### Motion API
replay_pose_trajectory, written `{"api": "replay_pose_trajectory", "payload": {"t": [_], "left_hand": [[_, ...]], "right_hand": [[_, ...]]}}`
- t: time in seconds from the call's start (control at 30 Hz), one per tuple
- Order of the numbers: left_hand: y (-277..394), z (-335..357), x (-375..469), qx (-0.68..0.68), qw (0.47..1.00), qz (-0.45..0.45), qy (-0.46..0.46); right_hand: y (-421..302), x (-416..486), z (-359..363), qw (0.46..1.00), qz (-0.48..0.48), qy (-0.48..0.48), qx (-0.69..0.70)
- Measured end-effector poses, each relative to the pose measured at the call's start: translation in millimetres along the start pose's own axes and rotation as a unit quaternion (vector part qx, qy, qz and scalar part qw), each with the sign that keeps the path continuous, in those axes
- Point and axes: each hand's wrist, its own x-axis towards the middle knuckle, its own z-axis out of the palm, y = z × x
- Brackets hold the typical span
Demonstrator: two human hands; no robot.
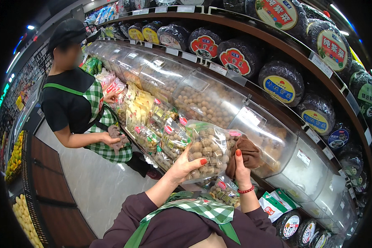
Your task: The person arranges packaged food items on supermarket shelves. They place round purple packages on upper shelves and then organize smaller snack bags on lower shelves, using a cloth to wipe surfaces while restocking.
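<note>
My left hand point(186, 166) grips the left side of a clear plastic bag point(206, 148) filled with round, light-brown dried goods, perhaps dried longans or mushrooms. My right hand point(242, 169) holds a crumpled brown cloth point(245, 152) against the bag's right side. A red bead bracelet circles my right wrist. Several similar bags point(173, 139) lie in the display to the left of the held bag, and another bag point(224, 190) lies below it. Behind are clear-lidded bins, one of them holding small round brown goods point(201, 105).
A co-worker point(77, 102) in a checked apron stands at the left, holding a greyish-brown cloth point(116, 138). A shelf point(285, 35) with wrapped dark round packs runs overhead. A dark brown display stand point(52, 173) stands at lower left. White-and-green packs point(277, 203) lie at lower right.
</note>
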Motion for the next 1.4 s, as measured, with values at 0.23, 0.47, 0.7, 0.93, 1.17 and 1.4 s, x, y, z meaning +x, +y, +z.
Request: {"api": "replay_pose_trajectory", "payload": {"t": [0.23,0.47,0.7,0.93,1.17,1.4], "left_hand": [[-12.9,-4.8,2.5,0.366,0.917,0.091,0.127],[5.0,-8.0,1.8,0.223,0.971,0.076,0.041],[-1.6,1.7,-1.4,0.366,0.916,0.134,0.098],[-26.0,14.2,5.0,0.711,0.641,0.286,-0.037],[-63.5,40.4,15.1,0.694,0.633,0.317,-0.136],[-71.4,-6.1,12.0,0.587,0.772,0.181,-0.161]], "right_hand": [[-25.0,-29.7,61.0,0.955,-0.221,-0.100,-0.169],[-44.9,25.7,50.0,0.909,-0.315,-0.161,-0.220],[-21.0,19.2,41.6,1.000,-0.022,-0.004,0.003],[-59.8,37.0,-19.7,0.936,0.245,-0.138,0.212],[-70.2,14.0,-55.6,0.956,0.237,-0.054,0.165],[-75.5,0.2,-119.4,0.979,0.021,-0.122,-0.160]]}}
